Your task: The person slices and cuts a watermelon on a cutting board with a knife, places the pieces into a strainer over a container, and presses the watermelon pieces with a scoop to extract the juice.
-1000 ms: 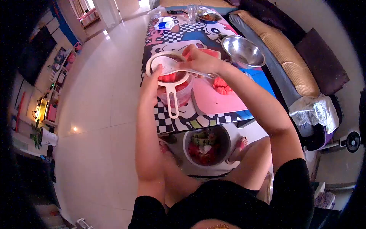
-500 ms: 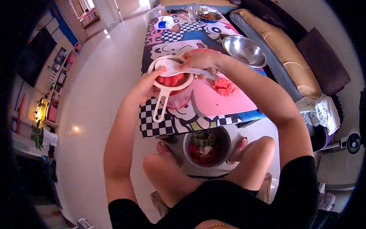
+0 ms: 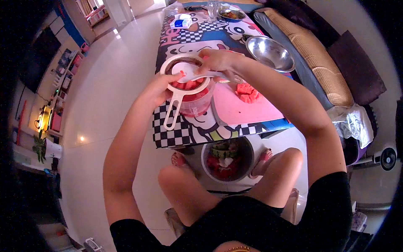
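A white strainer (image 3: pixel 172 99) with a long handle rests over a clear plastic container (image 3: pixel 196 108) at the table's near left. Red watermelon chunks (image 3: pixel 189 84) lie in the strainer. My right hand (image 3: pixel 218 61) is closed on a white spoon (image 3: pixel 189 71), its bowl over the watermelon and its handle pointing right. My left hand (image 3: pixel 158 89) curls round the left side of the strainer rim, with a fingertip close to a small red bit on the spoon; whether it touches the spoon is unclear. Cut watermelon pieces (image 3: pixel 247 93) sit on a pink cutting board (image 3: pixel 245 114) to the right.
A steel bowl (image 3: pixel 270 53) stands behind the board. Farther back are a tissue pack (image 3: pixel 181 21), a glass (image 3: pixel 213 10) and a bowl of food (image 3: pixel 231 15). A bin (image 3: pixel 205 164) with melon rinds is on the floor between my feet.
The strainer and spoon have shifted slightly up and left in view. My left elbow has swung outward to the left. Both hands keep about the same hold.
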